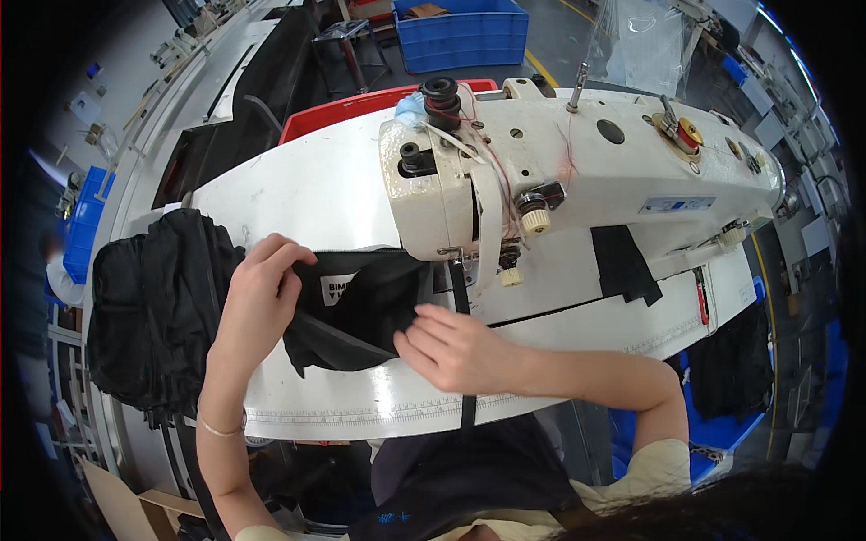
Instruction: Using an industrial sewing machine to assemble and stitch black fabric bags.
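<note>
A black fabric piece (352, 320) with a white label lies by the needle area of a white sewing machine (604, 167). My left hand (266, 288) has its fingers curled on the piece's upper left edge, holding it. My right hand (446, 347) grips the piece's right side with bent fingers, just below the machine head. A narrow black strip (465, 406) hangs from the needle area over the table's front edge. A stack of black fabric pieces (144, 311) lies left of my left hand. A separate black piece (622, 266) rests under the machine arm.
A red bin (307, 126) sits behind the white table (316, 198). A blue crate (460, 36) and a metal stool (347, 41) stand beyond. At lower right is a blue container (622, 446) with black fabric (731, 361). Red scissors (701, 302) lie at the table's right.
</note>
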A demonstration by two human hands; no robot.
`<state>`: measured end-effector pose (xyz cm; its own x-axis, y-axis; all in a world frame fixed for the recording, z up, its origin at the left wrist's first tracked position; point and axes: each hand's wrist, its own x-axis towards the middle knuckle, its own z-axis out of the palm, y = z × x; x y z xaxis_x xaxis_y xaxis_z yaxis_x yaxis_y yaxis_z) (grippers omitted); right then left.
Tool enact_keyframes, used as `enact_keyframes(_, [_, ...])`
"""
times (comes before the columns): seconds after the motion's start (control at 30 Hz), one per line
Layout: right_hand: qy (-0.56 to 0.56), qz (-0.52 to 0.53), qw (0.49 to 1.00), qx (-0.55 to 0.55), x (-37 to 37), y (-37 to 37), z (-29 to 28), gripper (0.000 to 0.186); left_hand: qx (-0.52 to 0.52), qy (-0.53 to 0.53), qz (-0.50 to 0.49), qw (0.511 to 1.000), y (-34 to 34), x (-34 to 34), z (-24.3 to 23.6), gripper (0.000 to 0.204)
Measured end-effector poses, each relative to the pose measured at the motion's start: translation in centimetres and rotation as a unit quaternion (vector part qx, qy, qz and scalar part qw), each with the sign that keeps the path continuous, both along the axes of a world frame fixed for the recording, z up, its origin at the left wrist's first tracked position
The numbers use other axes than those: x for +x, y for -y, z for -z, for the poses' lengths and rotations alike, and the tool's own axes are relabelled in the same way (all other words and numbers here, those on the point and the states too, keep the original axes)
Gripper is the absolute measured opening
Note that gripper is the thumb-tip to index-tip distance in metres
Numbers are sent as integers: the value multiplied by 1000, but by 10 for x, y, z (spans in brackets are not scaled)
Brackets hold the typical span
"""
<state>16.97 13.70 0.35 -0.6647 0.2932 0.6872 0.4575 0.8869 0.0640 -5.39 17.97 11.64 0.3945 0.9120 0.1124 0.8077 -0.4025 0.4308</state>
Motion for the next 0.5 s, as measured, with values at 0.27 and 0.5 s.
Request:
enact_keyframes(0.27, [-96,10,953,-286,22,-1,9,31,98,63,93,989,48,63,76,36])
enact_keyframes(0.5, [132,-28,950,-280,59,62,-6,59,249,-67,102,961,47,83,88,31])
